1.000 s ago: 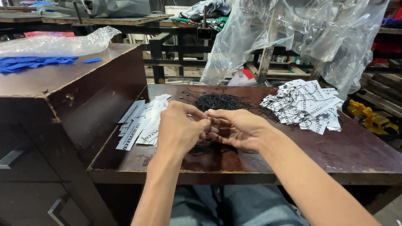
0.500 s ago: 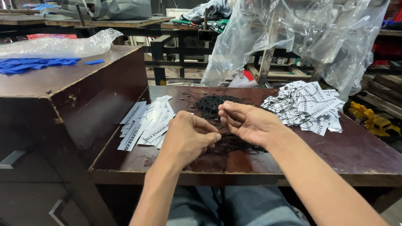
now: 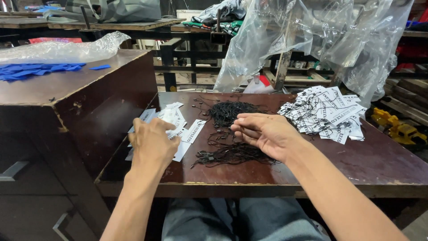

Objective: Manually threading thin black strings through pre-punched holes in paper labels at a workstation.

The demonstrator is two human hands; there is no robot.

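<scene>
Left hand [image 3: 151,143] reaching over the loose stack of white paper tags [image 3: 171,127], fingers curled down on them; I can't tell from here if it has pinched one yet. Right hand [image 3: 267,134] half open, fingertips [image 3: 238,129] touching thin black string loops [image 3: 234,154] that lie just under and toward the wrist from it; nothing clearly clamped. Bigger tangle of black strings [image 3: 229,111] just beyond the right fingertips.

My read: tags are light, thin, bendy and slick on each other, so take one by its edge or corner. Strings are limp and snag easily; pick a single loop at its end, not mid-bundle.

Versus half a second ago: hands were close together at the middle over the strings; now the left has swung out to the tag stack, and the right has stayed by the strings, flatter. Strung tag pile [image 3: 325,114] on the brown table [image 3: 383,165] lies well out past the right hand, unchanged.
</scene>
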